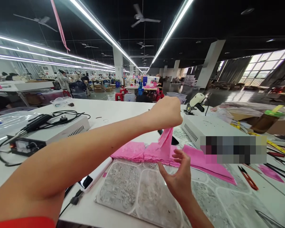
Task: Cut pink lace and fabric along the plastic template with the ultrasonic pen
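Observation:
My left hand reaches across from the left, closed in a fist above the work mat. A strip of pink fabric hangs down from it, its upper end hidden in the fist. Below lie stacked pink fabric pieces with uneven front edges, side by side along the far part of the mat. Just in front of the hanging strip is my right hand, thumb and fingers apart, with nothing visible in it. Its fingertips are close to the stack; whether they touch it I cannot tell.
A white machine box stands behind the fabric on the right, with a handheld cutter beyond it. Orange-handled thread snips and a yellow tape measure lie at right. On the left sits a control box with cables and a white device.

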### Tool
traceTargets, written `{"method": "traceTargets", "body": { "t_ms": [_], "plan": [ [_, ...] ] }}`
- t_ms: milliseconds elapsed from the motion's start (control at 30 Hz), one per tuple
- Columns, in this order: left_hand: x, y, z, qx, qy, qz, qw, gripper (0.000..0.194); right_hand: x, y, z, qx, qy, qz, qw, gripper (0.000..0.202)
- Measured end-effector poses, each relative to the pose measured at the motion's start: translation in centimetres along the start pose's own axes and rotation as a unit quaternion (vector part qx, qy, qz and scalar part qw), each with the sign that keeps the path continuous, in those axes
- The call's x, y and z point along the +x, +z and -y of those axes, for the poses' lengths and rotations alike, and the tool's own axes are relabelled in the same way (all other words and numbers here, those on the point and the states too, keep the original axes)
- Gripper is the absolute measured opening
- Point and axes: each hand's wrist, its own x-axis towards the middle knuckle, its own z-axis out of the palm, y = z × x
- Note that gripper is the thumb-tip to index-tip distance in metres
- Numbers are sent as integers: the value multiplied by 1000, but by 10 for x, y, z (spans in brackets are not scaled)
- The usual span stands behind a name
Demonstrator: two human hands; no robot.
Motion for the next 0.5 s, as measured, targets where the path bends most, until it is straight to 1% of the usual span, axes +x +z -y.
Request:
{"method": "traceTargets", "body": {
  "t_ms": [100,233,367,433,500],
  "plan": [
    [6,-5,-12,45,0,-15,999,11,10,4,1,10,11,-31,999,63],
    [6,-14,-23,67,-6,-13,998,16,18,1,-4,21,12,-53,998,59],
    [5,-18,-25,76,-7,2,997,22,18,-11,-15,48,16,-63,997,37],
    [5,-19,-23,83,-6,13,996,20,17,-20,-20,64,22,-49,996,23],
    [5,-20,-21,88,-11,27,996,16,17,-28,-22,85,26,-23,996,17]
  ]
}}
